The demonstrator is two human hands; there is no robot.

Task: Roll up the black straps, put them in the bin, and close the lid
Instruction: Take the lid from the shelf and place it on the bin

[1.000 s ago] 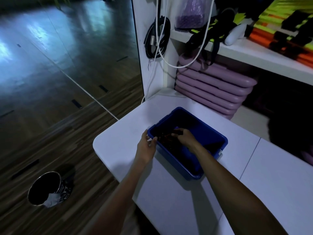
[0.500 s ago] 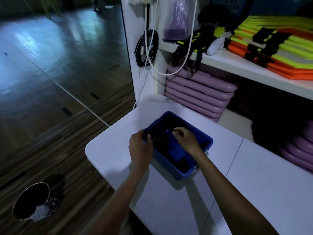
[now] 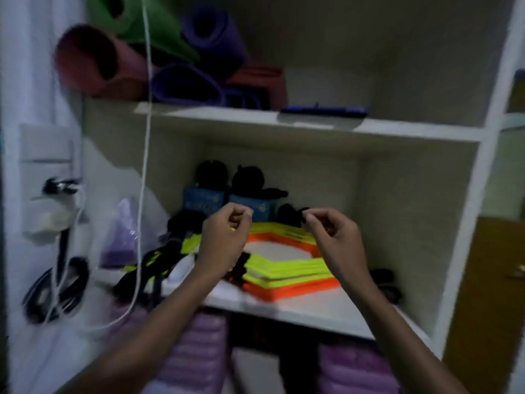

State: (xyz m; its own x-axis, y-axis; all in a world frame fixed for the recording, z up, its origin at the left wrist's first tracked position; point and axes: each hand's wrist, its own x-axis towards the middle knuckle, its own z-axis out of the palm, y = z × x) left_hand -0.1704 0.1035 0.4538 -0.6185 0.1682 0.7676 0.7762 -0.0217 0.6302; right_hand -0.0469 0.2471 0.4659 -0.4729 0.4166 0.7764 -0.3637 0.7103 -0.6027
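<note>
Both hands are raised in front of the middle shelf, and the view is blurred. My left hand (image 3: 224,240) and my right hand (image 3: 332,237) have their fingers curled in, and I see nothing in either. A tangle of black straps (image 3: 159,263) with yellow patches hangs over the shelf's left front edge, left of my left hand. Another black strap (image 3: 386,282) lies coiled at the right of that shelf. A flat dark blue piece that looks like a lid (image 3: 324,110) rests on the upper shelf. The blue bin is out of view.
Yellow and orange flat frames (image 3: 284,268) are stacked on the middle shelf under my hands. Two small blue baskets (image 3: 227,201) with black items stand at the back. Rolled mats (image 3: 147,58) fill the upper shelf. Purple pads (image 3: 199,354) sit below. A white cord (image 3: 143,166) hangs at left.
The view has swung up from the table and blue bin to the shelves. Both hands have left the bin and risen to the middle shelf.
</note>
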